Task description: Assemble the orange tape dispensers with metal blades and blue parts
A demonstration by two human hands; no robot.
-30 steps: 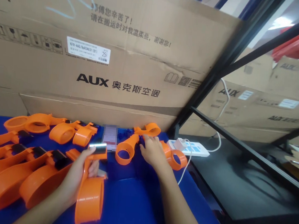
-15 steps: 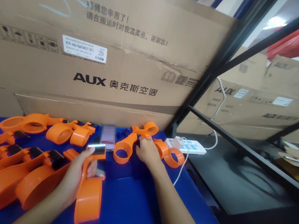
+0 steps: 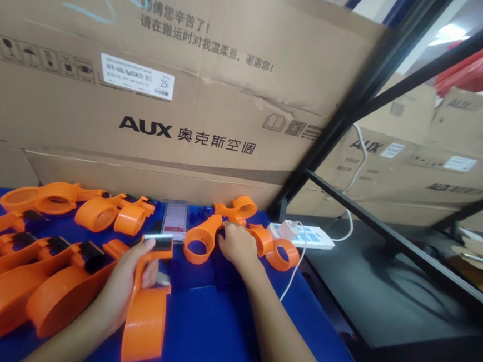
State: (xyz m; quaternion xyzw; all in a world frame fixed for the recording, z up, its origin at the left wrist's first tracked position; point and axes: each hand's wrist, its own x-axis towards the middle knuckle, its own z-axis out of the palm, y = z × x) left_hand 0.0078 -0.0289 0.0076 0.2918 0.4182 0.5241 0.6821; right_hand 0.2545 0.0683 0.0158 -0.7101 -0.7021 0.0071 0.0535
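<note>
My left hand [image 3: 127, 278] is wrapped round the handle of an orange tape dispenser [image 3: 145, 324]. Its toothed metal cutting edge points up and its wide ring hangs down; a grey tab sticks out at the side. Farther off, my right hand [image 3: 237, 244] reaches down to the blue table with its fingers curled; the fingertips are hidden, and so is anything in them. Just left of it lies another orange dispenser [image 3: 200, 239], and on its right are more orange dispenser pieces [image 3: 282, 254]. Small dark blue parts [image 3: 200, 215] lie behind.
Several orange dispensers [image 3: 65, 295] crowd the table's left side. A phone [image 3: 175, 220] lies at the back, before a large cardboard box [image 3: 215, 95]. A white power strip [image 3: 314, 237] with a plug and cable sits at right, beside a black metal frame [image 3: 333, 129].
Almost nothing differs. The view has shifted very slightly; my left hand keeps hold of the tape dispenser, and my right hand stays at the same spot.
</note>
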